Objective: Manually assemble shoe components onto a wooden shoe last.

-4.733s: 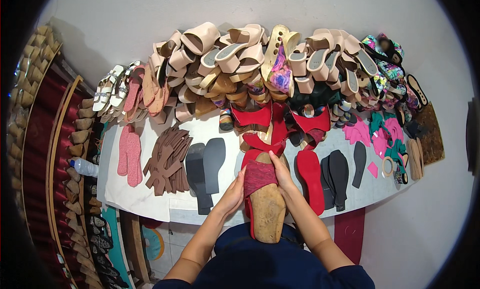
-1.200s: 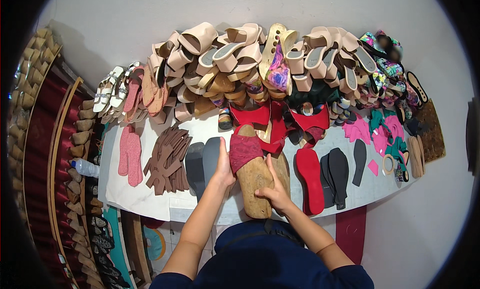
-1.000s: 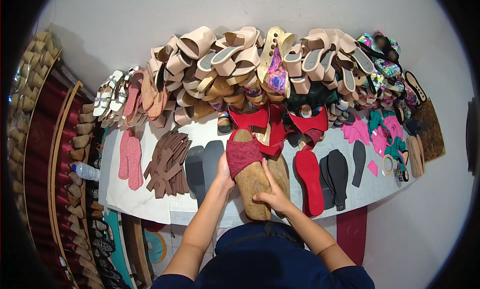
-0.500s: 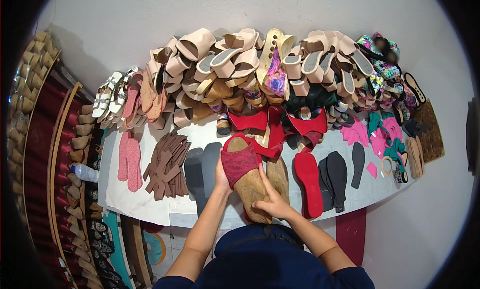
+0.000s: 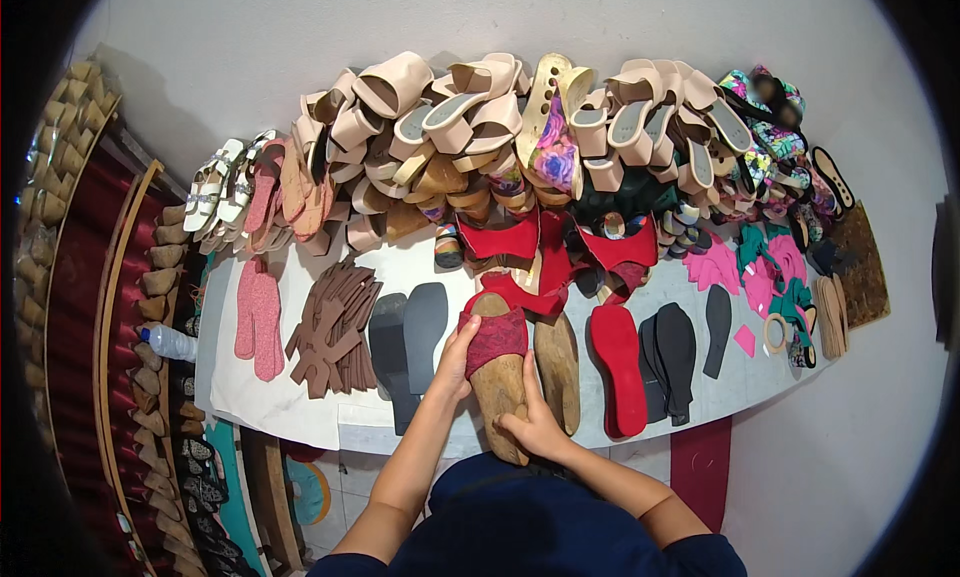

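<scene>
A wooden shoe last (image 5: 500,389) is between my hands above the table's front edge, toe end pointing away and heel end toward my body. Across its toe part lies a dark red patterned sandal upper (image 5: 498,343). My left hand (image 5: 456,361) is closed on the left side of the upper and last. Gripping the right side near the heel is my right hand (image 5: 534,423), its thumb on top of the wood. A second wooden last (image 5: 557,372) lies just right of it. Red straps (image 5: 545,267) lie beyond the toe. What is under the held last is mostly hidden.
Grey-black soles (image 5: 427,322), brown cut strips (image 5: 335,332) and pink soles (image 5: 260,317) lie to the left. A red sole (image 5: 617,370) and black soles (image 5: 667,362) lie to the right. Heaped beige heeled sandals (image 5: 480,107) line the wall. A rack of lasts (image 5: 160,282) stands at left.
Both hands have shifted the last a little right and toward my body, turning it straighter. More of the grey sole on the left now shows.
</scene>
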Tool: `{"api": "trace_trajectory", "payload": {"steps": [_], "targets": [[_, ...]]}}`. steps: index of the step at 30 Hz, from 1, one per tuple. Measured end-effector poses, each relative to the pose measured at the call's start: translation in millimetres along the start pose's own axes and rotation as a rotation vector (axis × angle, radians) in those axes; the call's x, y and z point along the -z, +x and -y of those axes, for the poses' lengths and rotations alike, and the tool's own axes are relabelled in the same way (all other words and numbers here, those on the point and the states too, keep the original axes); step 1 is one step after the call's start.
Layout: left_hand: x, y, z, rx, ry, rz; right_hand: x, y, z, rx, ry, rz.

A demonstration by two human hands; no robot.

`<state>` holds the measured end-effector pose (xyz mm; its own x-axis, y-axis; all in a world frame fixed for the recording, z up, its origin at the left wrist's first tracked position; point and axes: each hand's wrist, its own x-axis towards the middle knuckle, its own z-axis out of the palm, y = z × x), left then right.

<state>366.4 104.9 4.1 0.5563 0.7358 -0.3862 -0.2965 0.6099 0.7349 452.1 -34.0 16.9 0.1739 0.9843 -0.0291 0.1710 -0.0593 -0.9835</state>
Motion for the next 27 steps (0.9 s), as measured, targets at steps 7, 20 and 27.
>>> {"api": "trace_trajectory", "payload": {"steps": [7,20,27], "targets": [[-2,-13,-1,0.008,-0.147,0.095,-2,-12,22,0.081,-0.128,0.006],[4,-23,3,0.065,-0.212,0.173,39,54,-3,-0.251,0.626,-0.227],[-3,-22,2,0.085,-0.204,0.159,42,86,-17,-0.365,0.909,-0.014]]}}
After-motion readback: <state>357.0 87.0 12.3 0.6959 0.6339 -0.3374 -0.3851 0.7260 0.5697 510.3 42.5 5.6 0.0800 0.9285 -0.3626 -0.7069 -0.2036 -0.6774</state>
